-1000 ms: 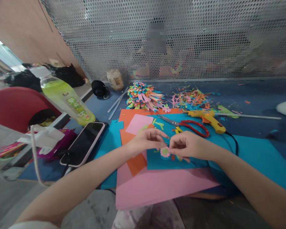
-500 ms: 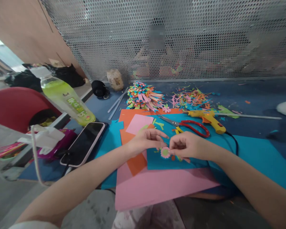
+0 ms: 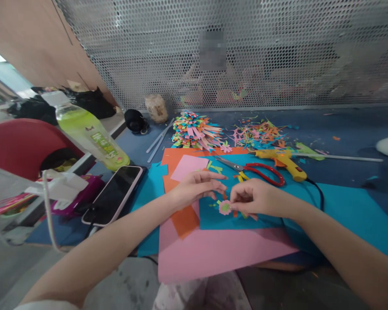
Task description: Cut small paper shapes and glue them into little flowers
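Between thumb and fingertips, my right hand [image 3: 254, 196] pinches the edge of a small pink paper flower [image 3: 225, 207] with a green centre. To its left is my left hand [image 3: 202, 186], its fingers stretched out and apart, with nothing seen in it. Both hands hover over a blue paper sheet [image 3: 213, 221] strewn with small scraps. Beyond my right hand lie red-handled scissors [image 3: 265, 172], their blades pointing left. A yellow hot glue gun [image 3: 283, 161] rests behind them, a white glue stick in its back end.
Orange and pink sheets [image 3: 220, 254] lie beneath the blue one. At the back are a bundle of fringed paper strips [image 3: 197, 131] and a heap of shreds [image 3: 260, 134]. A phone [image 3: 116, 193] and a green drink bottle [image 3: 90, 133] occupy the left side. A perforated metal panel [image 3: 148, 51] closes the back.
My left hand has drawn slightly left, away from the flower, and its fingers have straightened. My right hand keeps the flower in nearly the same place.
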A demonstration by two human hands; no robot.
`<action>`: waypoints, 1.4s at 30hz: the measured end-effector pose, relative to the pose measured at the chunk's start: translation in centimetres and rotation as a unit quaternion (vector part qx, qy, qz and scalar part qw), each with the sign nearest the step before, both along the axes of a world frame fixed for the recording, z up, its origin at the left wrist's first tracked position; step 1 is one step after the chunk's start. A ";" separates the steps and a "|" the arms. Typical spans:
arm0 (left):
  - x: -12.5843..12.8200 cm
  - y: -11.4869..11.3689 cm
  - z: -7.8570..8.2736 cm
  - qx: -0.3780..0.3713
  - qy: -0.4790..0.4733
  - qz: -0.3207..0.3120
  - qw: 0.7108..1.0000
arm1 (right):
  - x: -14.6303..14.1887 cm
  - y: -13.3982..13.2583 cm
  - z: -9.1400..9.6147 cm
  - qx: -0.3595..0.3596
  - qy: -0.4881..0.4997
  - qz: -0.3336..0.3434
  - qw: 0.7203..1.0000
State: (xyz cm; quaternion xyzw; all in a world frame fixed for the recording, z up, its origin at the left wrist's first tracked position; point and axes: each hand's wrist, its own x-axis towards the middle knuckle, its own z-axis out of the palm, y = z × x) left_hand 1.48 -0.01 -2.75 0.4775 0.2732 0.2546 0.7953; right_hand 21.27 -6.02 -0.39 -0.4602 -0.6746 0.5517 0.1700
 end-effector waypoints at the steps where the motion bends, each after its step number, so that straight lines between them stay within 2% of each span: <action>1: 0.0 0.0 0.0 -0.004 -0.004 0.006 1.000 | 0.1 0.0 0.0 -0.001 0.003 -0.001 1.000; 6: 0.0 0.4 -0.2 0.007 -0.040 0.061 0.997 | 0.4 0.5 -0.4 0.029 0.006 -0.035 0.999; 11: 0.0 0.5 -0.5 0.022 -0.057 0.081 0.995 | 0.7 1.0 -0.4 0.111 0.024 -0.134 0.984; 15: 0.0 0.4 -0.4 0.037 -0.057 0.086 0.994 | 1.2 1.3 -0.2 0.133 0.040 -0.181 0.974; 24: 0.0 0.2 -0.1 0.051 -0.047 0.103 0.992 | 1.6 1.9 -0.1 0.148 0.027 -0.203 0.968; 34: -0.1 0.2 -0.2 0.057 -0.059 0.120 0.989 | 1.8 1.9 -0.2 0.161 0.018 -0.198 0.967; 42: 0.0 0.0 -0.5 0.119 -0.033 0.092 0.988 | 1.7 1.9 0.0 0.162 0.013 -0.202 0.966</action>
